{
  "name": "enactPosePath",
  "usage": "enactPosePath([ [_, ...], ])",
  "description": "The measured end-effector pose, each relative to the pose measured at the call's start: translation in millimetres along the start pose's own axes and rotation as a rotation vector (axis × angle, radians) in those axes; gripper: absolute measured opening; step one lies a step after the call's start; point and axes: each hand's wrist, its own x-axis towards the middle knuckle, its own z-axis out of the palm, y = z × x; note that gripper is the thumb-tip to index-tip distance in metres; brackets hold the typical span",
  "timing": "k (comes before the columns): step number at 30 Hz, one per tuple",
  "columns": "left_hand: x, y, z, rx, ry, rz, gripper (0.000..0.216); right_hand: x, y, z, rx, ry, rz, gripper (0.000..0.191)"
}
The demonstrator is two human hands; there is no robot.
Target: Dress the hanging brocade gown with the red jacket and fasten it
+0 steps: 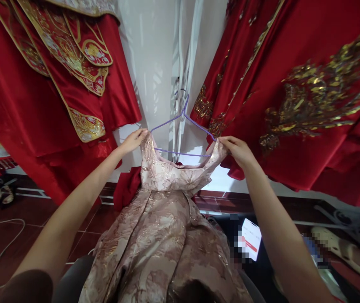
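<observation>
A pale pink brocade dress (pixel 164 227) with gold floral pattern hangs on a purple wire hanger (pixel 182 126) in front of a white wall. My left hand (pixel 134 141) pinches the dress's left shoulder at the hanger's end. On the other side, my right hand (pixel 238 151) grips the right shoulder strap at the hanger's other end. Both arms reach forward and up, and the skirt spreads down toward me.
Red garments with gold embroidery hang on the left (pixel 56 84) and on the right (pixel 293 92). The dark red tiled floor (pixel 25 210) carries a pale cable at left, sandals at far left, a light shoe (pixel 340 248) and a phone (pixel 251 237).
</observation>
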Motion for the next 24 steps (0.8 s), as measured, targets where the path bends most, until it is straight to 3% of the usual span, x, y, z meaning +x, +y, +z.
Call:
enactPosePath([
  [6,6,3,4,0.185,0.069,0.012,0.040,7,0,2,0.020,0.000,0.032,0.023],
  [10,1,7,-1,0.304,0.176,0.001,0.040,12,8,2,0.082,0.130,0.028,0.019],
  [15,-21,-1,-8,0.566,0.212,-0.190,0.042,4,28,-7,0.277,0.325,0.142,0.016],
  [20,-67,-15,-6,0.633,0.239,-0.314,0.042,-26,56,-14,0.342,0.299,0.297,0.016],
  [24,-85,-8,7,0.524,0.313,-0.142,0.036,-53,85,-15,0.299,0.185,0.398,0.019],
])
